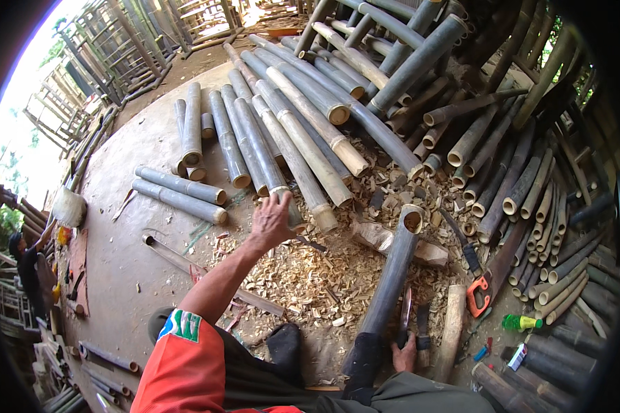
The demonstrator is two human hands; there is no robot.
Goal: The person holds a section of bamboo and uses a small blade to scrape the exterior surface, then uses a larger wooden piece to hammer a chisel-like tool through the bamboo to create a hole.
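My left hand (272,219) reaches forward with its fingers curled over the near end of a grey-green bamboo pole (255,151), which lies among other poles. Low in the view, beside my leg, my right hand (404,355) is closed round the dark handle of a knife (406,308) whose blade points away from me. Just left of the knife, a thick bamboo pole (387,282) slants from between my legs, its open far end resting over a rough wooden block (427,251). My palm hides part of the knife handle.
Wood shavings (303,275) cover the ground. An orange-handled saw (479,294), a second blade with a dark handle (471,258) and a green bottle (521,322) lie at right, near stacked bamboo (558,289). A split bamboo piece (186,261) lies left; another person (31,268) is far left.
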